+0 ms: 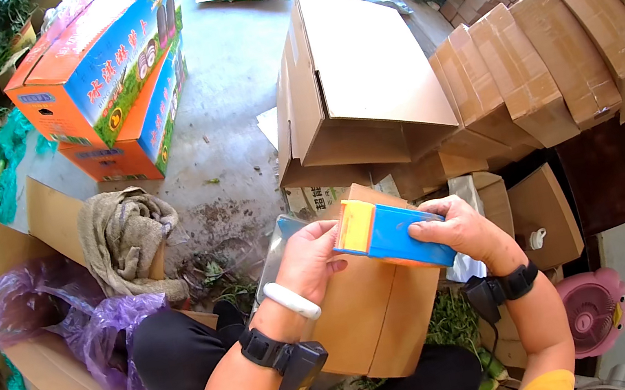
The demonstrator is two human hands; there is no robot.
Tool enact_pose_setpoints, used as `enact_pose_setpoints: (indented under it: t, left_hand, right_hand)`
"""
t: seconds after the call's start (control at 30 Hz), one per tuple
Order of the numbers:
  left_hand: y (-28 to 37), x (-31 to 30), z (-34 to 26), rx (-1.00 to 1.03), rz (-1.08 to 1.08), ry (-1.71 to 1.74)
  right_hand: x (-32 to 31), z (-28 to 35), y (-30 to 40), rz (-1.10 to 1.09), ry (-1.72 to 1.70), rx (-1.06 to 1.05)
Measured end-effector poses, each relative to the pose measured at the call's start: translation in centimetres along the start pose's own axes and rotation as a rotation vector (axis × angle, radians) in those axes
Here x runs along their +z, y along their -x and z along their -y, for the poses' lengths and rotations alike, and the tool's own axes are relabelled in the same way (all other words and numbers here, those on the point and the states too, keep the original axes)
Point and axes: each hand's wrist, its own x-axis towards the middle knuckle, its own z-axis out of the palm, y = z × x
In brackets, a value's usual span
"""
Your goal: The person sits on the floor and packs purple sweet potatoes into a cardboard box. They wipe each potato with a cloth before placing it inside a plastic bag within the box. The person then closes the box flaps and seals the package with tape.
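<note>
My right hand [469, 224] grips a blue and yellow tape dispenser [405, 232], thumb on its side. The dispenser's yellow end has a serrated edge and faces left. Beside that edge, the fingertips of my left hand [307, 258] meet the dispenser; whether they pinch a tape end is hidden. Beneath both hands a closed brown cardboard box [380, 320] stands between my legs, a seam running along its top. A white bangle and a black strapped device sit on my left wrist, and a similar device on the right.
A large cardboard box [365, 62] lies on its side ahead, beside a row of taped cartons [521, 73]. Two printed orange-blue boxes [106, 74] are stacked ahead left. At left, an open carton [62, 367] holds purple plastic [106, 335] and burlap cloth [127, 238]. A pink fan [595, 312] stands right.
</note>
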Motion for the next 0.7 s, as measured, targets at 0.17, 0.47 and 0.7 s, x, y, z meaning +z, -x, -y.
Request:
enact_pose_setpoints:
  t: [0.17,0.47,0.7]
  left_hand:
    - [-1.3,-0.6,1.0,0.165,-0.067,-0.079]
    - [-5.5,-7.1,0.4,0.35,-0.308,-0.263]
    - [-8.4,-10.2,2.5,0.273,-0.42,-0.311]
  right_hand:
    - [0.3,0.9,-0.2,0.012,0.136,0.062]
    - [0.3,2.2,-0.4,-0.051,0.278,0.169]
    - [1.0,3.6,-2.4,-0.027,0.487,0.262]
